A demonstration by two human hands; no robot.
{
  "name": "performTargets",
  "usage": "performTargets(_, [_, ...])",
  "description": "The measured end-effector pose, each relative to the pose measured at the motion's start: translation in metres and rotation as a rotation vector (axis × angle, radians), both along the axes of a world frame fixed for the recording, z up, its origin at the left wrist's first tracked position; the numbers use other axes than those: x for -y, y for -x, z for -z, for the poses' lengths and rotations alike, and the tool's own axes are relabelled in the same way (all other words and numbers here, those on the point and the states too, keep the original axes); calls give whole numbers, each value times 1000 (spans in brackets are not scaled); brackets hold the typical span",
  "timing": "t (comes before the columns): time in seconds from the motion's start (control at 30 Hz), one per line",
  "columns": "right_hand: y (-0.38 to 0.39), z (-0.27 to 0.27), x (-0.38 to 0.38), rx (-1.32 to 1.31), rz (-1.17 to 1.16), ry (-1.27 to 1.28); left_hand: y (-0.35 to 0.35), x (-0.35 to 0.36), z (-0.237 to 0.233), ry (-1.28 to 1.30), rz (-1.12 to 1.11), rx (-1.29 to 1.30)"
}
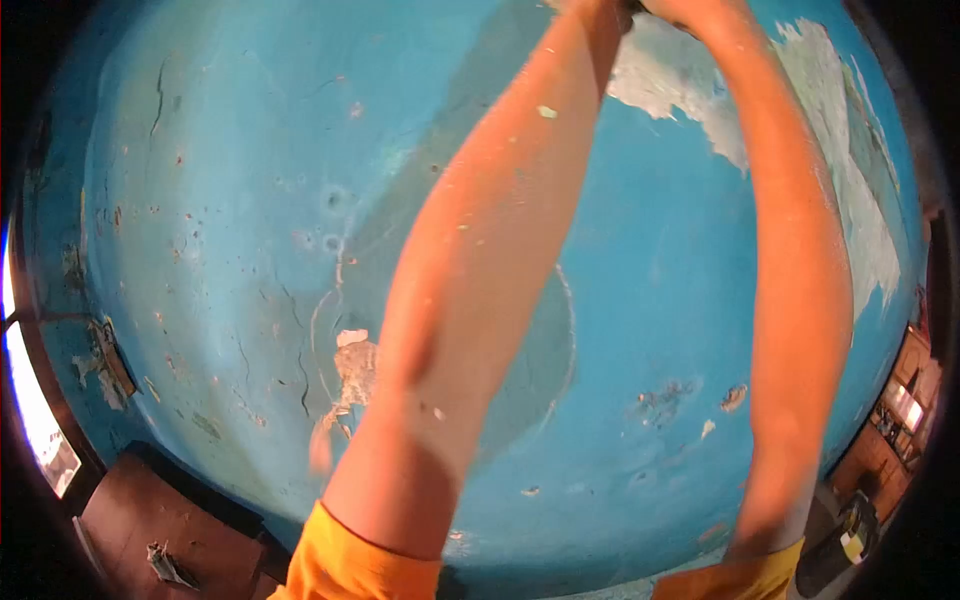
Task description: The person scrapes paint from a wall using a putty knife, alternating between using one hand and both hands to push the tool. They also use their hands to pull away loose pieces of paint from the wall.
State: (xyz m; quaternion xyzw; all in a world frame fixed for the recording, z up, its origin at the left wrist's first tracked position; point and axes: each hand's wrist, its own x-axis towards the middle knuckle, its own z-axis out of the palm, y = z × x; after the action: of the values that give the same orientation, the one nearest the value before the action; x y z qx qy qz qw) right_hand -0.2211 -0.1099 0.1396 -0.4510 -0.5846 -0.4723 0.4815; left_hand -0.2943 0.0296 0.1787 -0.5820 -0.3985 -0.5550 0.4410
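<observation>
Both my arms reach up against a blue painted wall (660, 300). My left hand (592, 6) is at the top edge, its fingers cut off by the frame. Close beside it is my right hand (690, 12), with the visible part curled in. Between the hands shows a bit of a dark object (632, 8), too little to name. Just below them lies a bare whitish patch (660, 75) with ragged paint edges. A larger peeled strip (850, 170) runs down to the right of my right forearm. Small paint flakes stick to my left forearm.
Cracks, pits and a broken plaster spot (355, 370) mark the wall at left. A brown panel (170, 525) stands at lower left, below a bright window (35, 400). At lower right are a dark container (840, 545) and cluttered brown furniture (885, 440).
</observation>
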Motion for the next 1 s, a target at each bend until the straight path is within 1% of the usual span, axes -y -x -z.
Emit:
performTargets(0.03, [-7, 10, -2, -16, 12, 5, -8, 2, -6, 91, 50, 79])
performTargets(0.07, [-11, 20, -4, -11, 20, 0, -12, -8, 7, 47, 495, 53])
performTargets(0.1, [-12, 28, -7, 1, 28, -5, -19, -23, 15, 52, 501, 47])
performTargets(0.13, [-12, 31, -14, 0, 35, -12, -24, -32, 20, 23, 915, 295])
performTargets(0.17, [-8, 32, -23, -41, -23, -9, -23, -39, 15, -14, 1323, 554])
performTargets(0.2, [-5, 32, -31, -85, -84, -7, -18, -34, 13, 16, 1404, 610])
performTargets(0.23, [-3, 28, -36, -129, -150, -7, -11, -27, 7, 55, 1331, 568])
performTargets(0.3, [4, 4, -36, -125, -155, 8, 1, -20, -1, 76, 1039, 441])
performTargets(0.33, [4, 0, -35, -127, -165, -3, 4, -21, -4, 75, 752, 313])
performTargets(0.37, [1, 0, -32, -136, -165, -23, 6, -16, -8, 62, 321, 127])
performTargets(0.4, [1, 5, -25, -75, -57, 28, 6, -16, -13, 24, -36, -46])
performTargets(0.43, [-5, 6, -29, -85, -51, 32, 3, -27, -22, -26, -322, -208])
performTargets(0.47, [-7, 4, -35, -78, -52, 54, 6, 17, 20, -119, 5, -112])
performTargets(0.5, [-6, -1, -44, -60, -56, 72, 9, 19, 29, -88, 230, -22])
performTargets(0.57, [-8, -17, -52, -28, -62, 79, 5, 3, 8, 28, 717, 230])
performTargets(0.6, [-8, -20, -51, -15, -67, 92, 5, -5, 7, 66, 907, 338])
performTargets(0.63, [-13, -12, -58, -21, -66, 118, 5, -15, 9, 100, 1038, 407])
performTargets(0.67, [-19, -2, -58, -72, -129, 51, 3, -17, 8, 121, 1157, 458])
performTargets(0.7, [-22, 7, -51, -125, -199, -33, 2, -13, 9, 133, 1241, 497])
performTargets(0.73, [-24, 13, -39, -153, -225, -45, 2, -10, 9, 140, 1291, 524])
performTargets(0.83, [-17, 5, -46, -110, -211, 17, 7, -8, 9, 171, 1269, 545])
performTargets(0.87, [-7, -9, -50, -182, -259, -5, 5, -4, 5, 168, 1253, 542])
performTargets(0.9, [6, -22, -53, -163, -270, -23, 7, -4, 6, 172, 1235, 549])
performTargets(0.97, [22, -36, -59, -104, -409, -57, 9, -1, 6, 182, 1226, 534])
performTargets(1.0, [20, -34, -56, -118, -406, -57, 11, 0, 7, 189, 1223, 526])
